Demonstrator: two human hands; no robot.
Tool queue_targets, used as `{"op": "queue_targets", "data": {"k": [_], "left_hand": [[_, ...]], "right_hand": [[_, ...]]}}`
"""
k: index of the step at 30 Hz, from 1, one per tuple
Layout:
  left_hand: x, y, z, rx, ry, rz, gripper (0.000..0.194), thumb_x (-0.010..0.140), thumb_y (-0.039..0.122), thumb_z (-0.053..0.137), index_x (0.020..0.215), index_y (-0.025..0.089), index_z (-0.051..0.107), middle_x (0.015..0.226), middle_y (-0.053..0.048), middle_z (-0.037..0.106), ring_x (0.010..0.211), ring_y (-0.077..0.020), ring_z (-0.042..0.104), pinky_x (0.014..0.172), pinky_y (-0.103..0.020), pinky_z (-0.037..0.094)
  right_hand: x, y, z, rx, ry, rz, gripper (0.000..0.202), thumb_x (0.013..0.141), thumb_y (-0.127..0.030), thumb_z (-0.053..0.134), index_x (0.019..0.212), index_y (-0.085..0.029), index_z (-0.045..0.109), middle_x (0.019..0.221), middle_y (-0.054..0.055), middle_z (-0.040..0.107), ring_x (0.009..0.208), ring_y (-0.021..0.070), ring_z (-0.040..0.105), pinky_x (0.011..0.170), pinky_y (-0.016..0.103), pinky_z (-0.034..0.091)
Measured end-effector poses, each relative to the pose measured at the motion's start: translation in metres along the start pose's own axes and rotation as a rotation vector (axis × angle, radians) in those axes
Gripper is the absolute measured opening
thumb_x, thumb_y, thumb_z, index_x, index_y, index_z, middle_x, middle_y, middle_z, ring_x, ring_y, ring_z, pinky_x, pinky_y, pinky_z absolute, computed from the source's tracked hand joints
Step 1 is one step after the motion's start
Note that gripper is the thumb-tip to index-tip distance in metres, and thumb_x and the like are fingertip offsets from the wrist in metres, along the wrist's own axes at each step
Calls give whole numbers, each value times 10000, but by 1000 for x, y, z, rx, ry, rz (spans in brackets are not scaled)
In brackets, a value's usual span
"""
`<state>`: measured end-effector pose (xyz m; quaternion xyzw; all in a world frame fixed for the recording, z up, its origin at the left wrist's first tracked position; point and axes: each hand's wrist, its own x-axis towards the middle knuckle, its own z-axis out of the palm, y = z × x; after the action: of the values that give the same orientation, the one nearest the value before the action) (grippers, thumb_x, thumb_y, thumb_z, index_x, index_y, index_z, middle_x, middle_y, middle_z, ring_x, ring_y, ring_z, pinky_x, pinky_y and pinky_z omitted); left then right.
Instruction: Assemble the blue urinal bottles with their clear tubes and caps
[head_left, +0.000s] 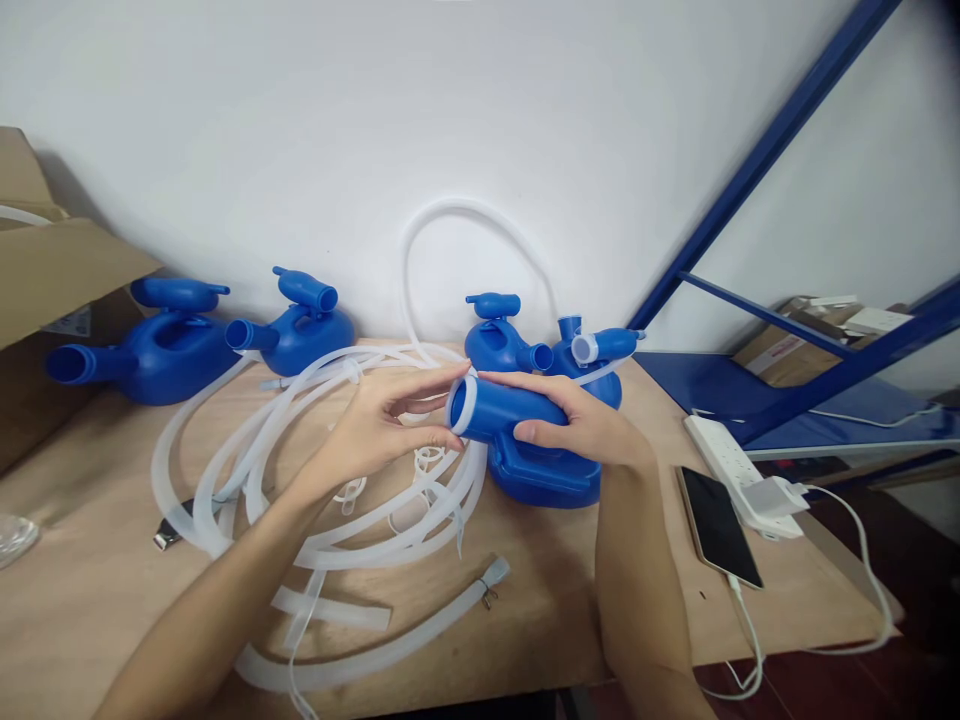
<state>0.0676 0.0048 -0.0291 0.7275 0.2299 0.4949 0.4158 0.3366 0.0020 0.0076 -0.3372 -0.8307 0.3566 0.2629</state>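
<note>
A blue plastic urinal bottle (551,480) stands on the table, its wide neck pointing left towards my left hand. Round the mouth of that neck sits a white ring (463,404). My left hand (390,415) pinches the ring, thumb below and fingers above. Closed over the neck from the right is my right hand (585,425), its fingertips reaching the ring's top. Beneath and left of my hands lies a coil of translucent tubing (322,550). Several small white rings (427,460) are partly hidden among its loops.
More blue urinal bottles (180,350) line the wall, left and right. A cardboard box (60,270) borders the left side. At the right are a phone (718,525), a power strip (735,470) with cables, and a blue metal rack (750,170). The table's front edge is near.
</note>
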Motion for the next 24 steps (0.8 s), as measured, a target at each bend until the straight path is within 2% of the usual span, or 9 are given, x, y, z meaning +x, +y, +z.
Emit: {"op": "queue_targets", "data": {"k": [3,6,9,12,14,16,19,24], "left_hand": [[2,1,1,24,46,-44,659,760,348,923,1374,261,703,1419,-92,684,1310,-323,652,1095,-437,581],[2,0,5,163,29,-160,612,858,453,827,1401,221,667,1400,-113,693,1258,-305,686,1068,-442,589],[0,-14,13,388,-181,-190,558,942,516,714,1422,240,644,1459,-98,654,1319,-302,643,1119,-465,538],[-4,-36,24,598,-441,-100,597,992,475,660,1536,265,530,1628,-93,473,1505,-299,452,1253,-475,374],[-8,-49,30,664,-561,-58,676,1011,442,640,1618,270,399,1694,-99,350,1566,-284,349,1284,-455,314],[-11,-59,35,705,-613,-30,738,1030,425,609,1667,272,269,1709,-109,317,1588,-272,299,1285,-448,303],[-13,-65,38,782,-623,20,754,1052,427,560,1685,270,181,1683,-129,379,1589,-286,287,1265,-469,314],[-12,-57,40,917,-637,93,740,1057,408,539,1682,238,182,1523,-154,551,1436,-318,462,1162,-482,414]], "right_hand": [[-4,-5,1,-111,96,-6,686,922,-554,710,1529,-279,545,1505,60,630,1340,325,625,1125,479,516],[-15,-7,-2,-340,286,15,739,883,-568,750,1534,-297,528,1498,77,623,1351,346,602,1152,530,478],[-27,5,-7,-585,544,155,793,853,-634,745,1531,-286,525,1433,123,624,1301,380,610,1109,569,490],[-37,34,-9,-708,749,339,864,819,-697,731,1525,-244,525,1344,158,600,1205,387,642,1038,556,526],[-41,55,-6,-710,817,423,879,820,-710,712,1532,-238,504,1319,158,588,1201,382,638,1012,534,535],[-42,72,-1,-690,863,473,877,847,-700,679,1548,-217,467,1338,171,578,1243,387,609,1005,524,532],[-39,82,4,-730,885,532,867,882,-663,653,1569,-185,426,1378,197,561,1275,402,580,998,532,525],[-39,74,1,-875,725,599,760,894,-585,668,1530,-203,501,1346,182,602,1263,410,577,955,520,530]]}}
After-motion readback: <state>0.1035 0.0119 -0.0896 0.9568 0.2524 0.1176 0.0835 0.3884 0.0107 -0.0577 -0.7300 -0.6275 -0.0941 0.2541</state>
